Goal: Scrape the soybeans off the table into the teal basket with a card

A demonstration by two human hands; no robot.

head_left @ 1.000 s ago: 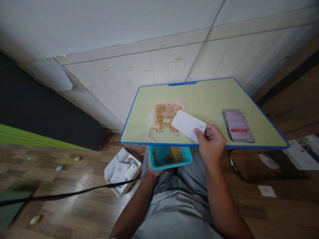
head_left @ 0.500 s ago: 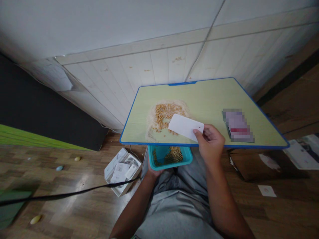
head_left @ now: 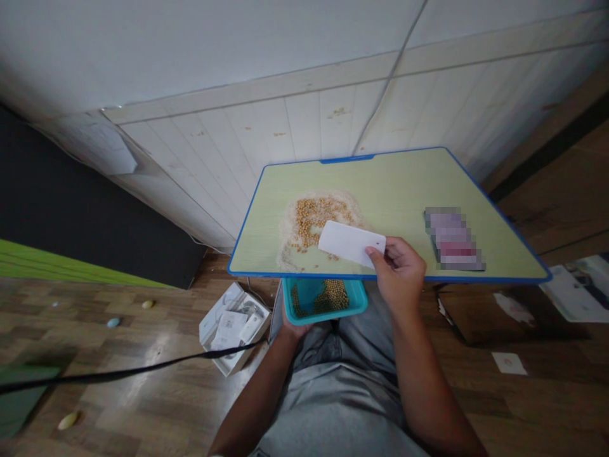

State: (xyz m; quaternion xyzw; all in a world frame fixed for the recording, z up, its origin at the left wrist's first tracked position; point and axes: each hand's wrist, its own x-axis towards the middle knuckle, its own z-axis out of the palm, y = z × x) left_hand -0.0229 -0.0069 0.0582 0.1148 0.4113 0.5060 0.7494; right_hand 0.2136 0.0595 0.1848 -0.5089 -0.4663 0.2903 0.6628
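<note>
Left hand, bottom centre: against the lower-left corner of a teal tray, fingers mostly hidden, so how far they close cannot be told. Tray, just below the counter's near edge: holds tan beans, heaped toward its right. Right hand, right of centre: pinched closed, thumb over fingers, on the right end of one white card. Counter, centre, blue-edged, pale green top: loose golden beans amid a spread of pale grains, left of centre, card overlapping their lower right; one blurred-out flat item, right. Panelled wall, upper frame, behind.
</note>
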